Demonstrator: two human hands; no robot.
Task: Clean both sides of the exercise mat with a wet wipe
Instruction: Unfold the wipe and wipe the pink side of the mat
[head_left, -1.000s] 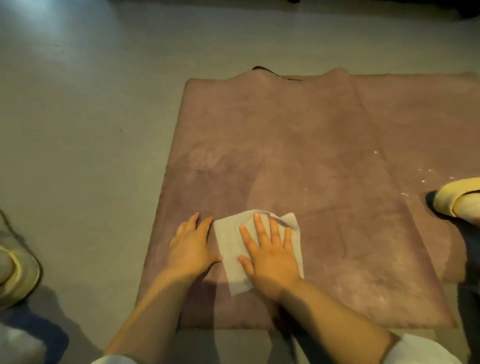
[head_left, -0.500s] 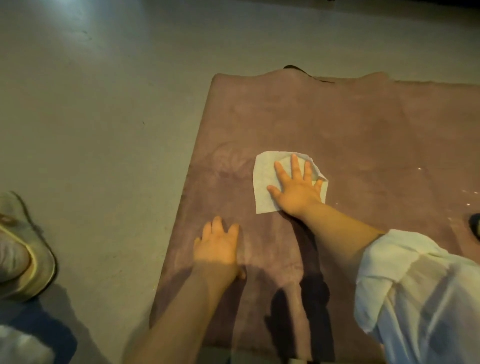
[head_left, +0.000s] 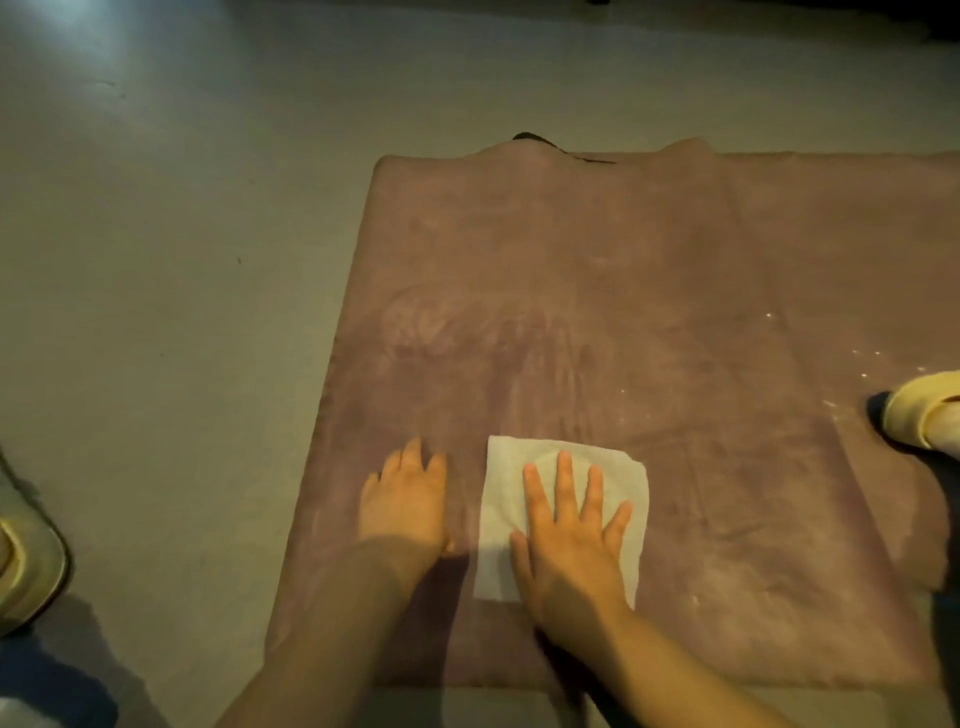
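Grey floor (head_left: 171, 322) fills the left and top of the head view, smooth and bare-looking under dim warm light. Spread flat on it is the exercise mat (head_left: 649, 291), a dusty mauve sheet that runs from the middle of the view off the right edge; its far edge has a small raised fold with something dark showing beneath it. Pale wipe streaks mark the mat's middle, and small white specks are scattered toward its right side.

At the right edge a yellow slipper (head_left: 922, 410) rests on the mat. At the left edge a second slipper (head_left: 28, 561) stands on the floor, well apart from the mat.

Near the mat's near edge lies the wet wipe (head_left: 504, 519), a white, roughly square sheet pressed flat against the surface. The right hand (head_left: 571, 545) lies palm down on top of it, fingers straight and spread, thumb out to the side, pressing rather than grasping. The left hand (head_left: 405, 504) rests palm down directly on the mat just beside the wipe's left edge, fingers straight and close together, holding nothing. Both forearms reach in from the bottom of the view.
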